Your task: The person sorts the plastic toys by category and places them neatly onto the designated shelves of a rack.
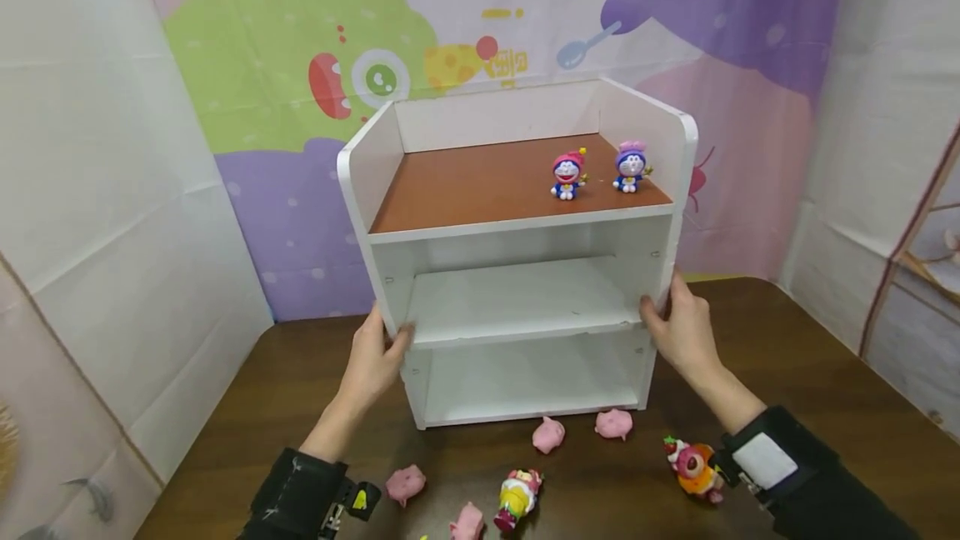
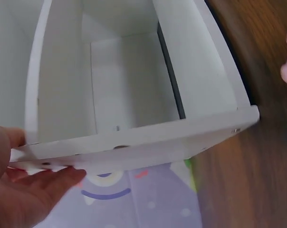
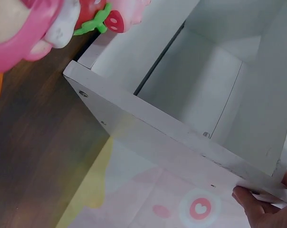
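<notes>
Clearly, in the head view, a white shelf unit with a brown top board [image 1: 465, 182] is in the middle of the frame, over a dark brown wooden table [image 1: 300, 373]; whether its base fully rests there, I cannot tell. The left hand [image 1: 375, 354], left of centre, is clamped on one side wall, and the right hand [image 1: 681, 325], right of centre, grips the other. On the top board are a small blue-and-white cat figure in a red hat [image 1: 567, 175] and another in a purple hat [image 1: 630, 167]. Four pink pig figures [image 1: 549, 435], a yellow-dressed figure [image 1: 518, 497] and a pink-and-orange bear figure [image 1: 694, 469] lie lower in the frame.

In the left wrist view, the left hand holds the wall at the lower left.

In the right wrist view, the right hand holds it at the lower right; the bear figure looms at the upper left
</notes>
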Action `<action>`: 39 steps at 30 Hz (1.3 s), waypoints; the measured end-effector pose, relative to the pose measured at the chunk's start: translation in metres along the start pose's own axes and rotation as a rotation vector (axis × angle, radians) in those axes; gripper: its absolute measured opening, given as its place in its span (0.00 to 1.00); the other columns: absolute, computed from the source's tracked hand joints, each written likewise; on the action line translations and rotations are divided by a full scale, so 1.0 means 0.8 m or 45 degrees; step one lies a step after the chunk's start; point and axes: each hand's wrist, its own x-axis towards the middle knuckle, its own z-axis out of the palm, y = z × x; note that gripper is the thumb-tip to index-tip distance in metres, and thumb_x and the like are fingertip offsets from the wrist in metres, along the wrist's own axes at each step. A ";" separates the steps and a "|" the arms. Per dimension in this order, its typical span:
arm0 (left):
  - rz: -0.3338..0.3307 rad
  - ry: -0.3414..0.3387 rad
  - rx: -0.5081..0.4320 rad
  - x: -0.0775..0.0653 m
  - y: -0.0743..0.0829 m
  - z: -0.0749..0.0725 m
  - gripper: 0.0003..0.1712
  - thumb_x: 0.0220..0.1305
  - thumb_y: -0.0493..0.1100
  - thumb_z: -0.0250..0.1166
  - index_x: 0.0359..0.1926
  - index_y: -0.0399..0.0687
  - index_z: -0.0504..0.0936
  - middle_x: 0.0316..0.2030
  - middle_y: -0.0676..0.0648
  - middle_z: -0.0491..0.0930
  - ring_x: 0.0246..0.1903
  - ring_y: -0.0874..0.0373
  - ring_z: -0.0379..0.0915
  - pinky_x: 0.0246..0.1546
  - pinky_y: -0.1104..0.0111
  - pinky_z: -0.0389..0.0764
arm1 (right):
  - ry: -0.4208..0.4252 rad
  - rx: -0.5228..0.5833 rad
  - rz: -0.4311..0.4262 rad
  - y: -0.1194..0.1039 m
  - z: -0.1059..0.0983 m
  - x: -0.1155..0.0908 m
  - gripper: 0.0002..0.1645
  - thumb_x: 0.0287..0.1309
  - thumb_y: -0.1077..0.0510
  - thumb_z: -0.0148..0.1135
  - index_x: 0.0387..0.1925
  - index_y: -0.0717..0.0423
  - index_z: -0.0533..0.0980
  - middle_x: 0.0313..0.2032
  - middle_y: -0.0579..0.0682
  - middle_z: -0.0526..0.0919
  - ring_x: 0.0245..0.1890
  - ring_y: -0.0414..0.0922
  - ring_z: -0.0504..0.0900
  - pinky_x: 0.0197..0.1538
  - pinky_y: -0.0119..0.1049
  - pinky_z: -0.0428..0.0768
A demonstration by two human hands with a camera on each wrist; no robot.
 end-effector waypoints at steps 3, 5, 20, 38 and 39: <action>-0.017 -0.033 0.099 -0.002 0.009 -0.012 0.24 0.59 0.38 0.58 0.56 0.37 0.65 0.45 0.38 0.73 0.42 0.47 0.72 0.37 0.56 0.75 | 0.010 -0.003 -0.005 0.001 -0.001 0.002 0.24 0.48 0.69 0.55 0.49 0.73 0.63 0.31 0.71 0.77 0.25 0.60 0.78 0.22 0.51 0.74; -0.066 -0.031 0.196 -0.008 0.016 -0.021 0.26 0.59 0.42 0.59 0.57 0.37 0.66 0.43 0.39 0.75 0.40 0.48 0.72 0.37 0.56 0.73 | 0.016 -0.005 -0.002 0.001 -0.002 0.002 0.23 0.48 0.69 0.55 0.48 0.73 0.64 0.30 0.71 0.77 0.25 0.60 0.78 0.22 0.51 0.74; 0.081 -0.221 0.413 -0.092 0.033 -0.029 0.07 0.47 0.30 0.65 0.28 0.43 0.76 0.23 0.56 0.72 0.23 0.65 0.68 0.25 0.73 0.72 | 0.000 -0.004 0.014 0.001 -0.002 0.001 0.25 0.49 0.69 0.55 0.50 0.73 0.62 0.34 0.72 0.76 0.27 0.61 0.78 0.24 0.53 0.74; 0.106 -1.049 0.353 -0.160 0.007 -0.011 0.26 0.47 0.48 0.67 0.43 0.34 0.75 0.39 0.44 0.76 0.37 0.59 0.72 0.34 0.68 0.74 | -0.014 0.003 0.053 -0.002 -0.001 -0.002 0.23 0.50 0.69 0.54 0.49 0.73 0.63 0.32 0.71 0.76 0.26 0.60 0.78 0.22 0.51 0.74; 0.109 -1.068 0.352 -0.163 0.004 -0.011 0.25 0.46 0.48 0.67 0.43 0.34 0.75 0.38 0.44 0.77 0.37 0.60 0.72 0.34 0.69 0.74 | -0.015 0.004 0.057 -0.002 -0.001 -0.003 0.23 0.50 0.69 0.54 0.49 0.72 0.63 0.32 0.72 0.76 0.26 0.61 0.78 0.23 0.51 0.74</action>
